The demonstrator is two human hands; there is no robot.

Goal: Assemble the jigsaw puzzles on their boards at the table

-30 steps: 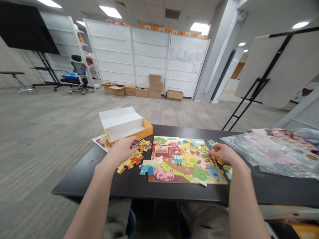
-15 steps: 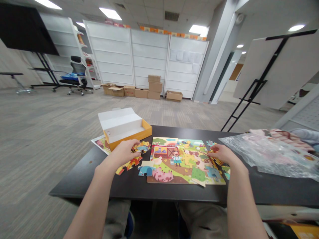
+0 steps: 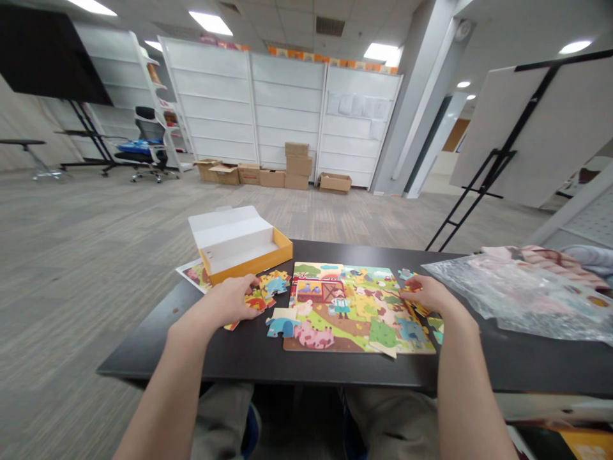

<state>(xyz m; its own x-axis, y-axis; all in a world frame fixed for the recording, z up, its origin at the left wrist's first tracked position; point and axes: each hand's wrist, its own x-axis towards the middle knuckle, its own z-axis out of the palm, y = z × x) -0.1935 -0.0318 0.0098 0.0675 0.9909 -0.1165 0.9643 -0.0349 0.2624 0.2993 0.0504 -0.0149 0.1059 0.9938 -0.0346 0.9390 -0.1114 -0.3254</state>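
Note:
A farm picture puzzle board [image 3: 354, 313] lies on the black table, with some loose pieces on top of it. My left hand [image 3: 232, 300] is over a pile of orange and blue puzzle pieces [image 3: 275, 284] left of the board, fingers apart and touching the pieces. A blue and cream piece [image 3: 282, 324] overlaps the board's left edge. At the board's right edge my right hand [image 3: 426, 294] has its fingers bent over a few more pieces; its fingertips are close together, and what lies between them is too small to make out. A green piece [image 3: 383, 332] rests on the board's lower right.
An open yellow box [image 3: 253, 260] with a white inside stands at the table's back left, on a printed sheet [image 3: 194, 273]. Clear plastic wrapping [image 3: 517, 297] and folded cloth [image 3: 550, 262] lie on the right. Cardboard boxes [image 3: 297, 167] stand by the far shelves.
My left hand has moved left and slightly down over the loose pieces, uncovering the blue piece. My right hand has hardly moved.

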